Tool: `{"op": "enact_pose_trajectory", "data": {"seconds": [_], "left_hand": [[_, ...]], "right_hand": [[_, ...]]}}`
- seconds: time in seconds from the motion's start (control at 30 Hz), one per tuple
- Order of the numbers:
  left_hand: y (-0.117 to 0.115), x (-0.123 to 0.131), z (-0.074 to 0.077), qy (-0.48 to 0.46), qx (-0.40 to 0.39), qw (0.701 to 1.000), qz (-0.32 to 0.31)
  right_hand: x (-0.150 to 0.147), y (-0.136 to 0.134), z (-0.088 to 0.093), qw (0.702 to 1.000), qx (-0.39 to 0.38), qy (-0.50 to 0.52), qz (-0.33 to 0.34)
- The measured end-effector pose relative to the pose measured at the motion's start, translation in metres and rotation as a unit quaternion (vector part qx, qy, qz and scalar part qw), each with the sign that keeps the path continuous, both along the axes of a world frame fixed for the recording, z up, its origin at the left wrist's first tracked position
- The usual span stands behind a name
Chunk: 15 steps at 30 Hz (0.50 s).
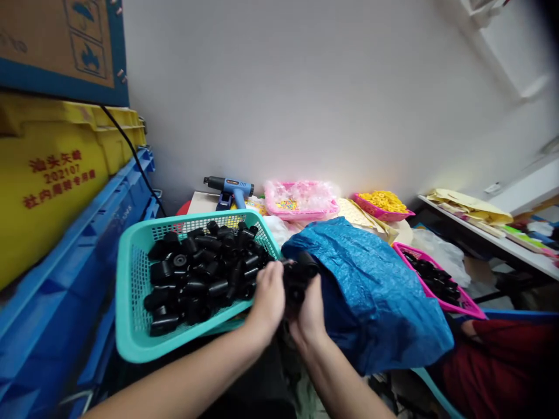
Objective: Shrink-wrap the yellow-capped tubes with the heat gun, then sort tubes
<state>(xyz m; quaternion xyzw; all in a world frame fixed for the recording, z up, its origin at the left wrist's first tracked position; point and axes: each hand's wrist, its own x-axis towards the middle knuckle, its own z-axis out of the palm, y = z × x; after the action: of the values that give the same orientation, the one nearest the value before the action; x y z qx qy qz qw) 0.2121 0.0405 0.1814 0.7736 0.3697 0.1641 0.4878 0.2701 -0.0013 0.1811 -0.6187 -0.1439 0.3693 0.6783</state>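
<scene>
My left hand (267, 299) and my right hand (311, 311) meet in the middle, both closed around black plastic cylinder parts (299, 274) held between them. Just left of my hands sits a teal mesh basket (131, 291), tilted, filled with several of the same black parts (203, 270). A crumpled blue plastic bag (371, 291) lies right behind and to the right of my right hand.
Blue crates (65, 279), a yellow crate (48, 174) and a cardboard box (56, 41) stack at the left. A blue heat gun (229, 189), two pink baskets (301, 201) (382, 203) and a pink tray of black parts (437, 279) stand behind. A white shelf (493, 233) runs at the right.
</scene>
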Motion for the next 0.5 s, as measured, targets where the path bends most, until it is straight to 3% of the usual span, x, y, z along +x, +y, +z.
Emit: {"op": "enact_pose_trajectory", "data": {"seconds": [0.07, 0.17, 0.27, 0.33, 0.43, 0.47, 0.5], "left_hand": [[0.033, -0.027, 0.008, -0.028, -0.069, 0.994, 0.074], [0.078, -0.066, 0.025, -0.063, -0.142, 0.978, 0.14], [0.106, -0.104, 0.038, -0.076, -0.16, 0.967, 0.184], [0.115, -0.124, 0.041, -0.067, -0.133, 0.966, 0.213], [0.114, -0.147, 0.035, -0.042, -0.052, 0.968, 0.242], [0.111, -0.154, 0.029, -0.027, -0.011, 0.969, 0.247], [0.106, -0.161, 0.021, -0.006, 0.036, 0.968, 0.249]], "right_hand": [[-0.017, 0.039, 0.015, 0.996, -0.003, 0.028, 0.084], [-0.027, 0.087, 0.032, 0.988, -0.032, 0.031, 0.15], [-0.02, 0.106, 0.041, 0.978, -0.078, 0.009, 0.191], [-0.01, 0.1, 0.045, 0.971, -0.085, -0.027, 0.22], [0.011, 0.064, 0.054, 0.956, -0.06, -0.113, 0.265], [0.019, 0.046, 0.057, 0.946, -0.045, -0.168, 0.272], [0.029, 0.026, 0.061, 0.912, -0.027, -0.299, 0.28]]}}
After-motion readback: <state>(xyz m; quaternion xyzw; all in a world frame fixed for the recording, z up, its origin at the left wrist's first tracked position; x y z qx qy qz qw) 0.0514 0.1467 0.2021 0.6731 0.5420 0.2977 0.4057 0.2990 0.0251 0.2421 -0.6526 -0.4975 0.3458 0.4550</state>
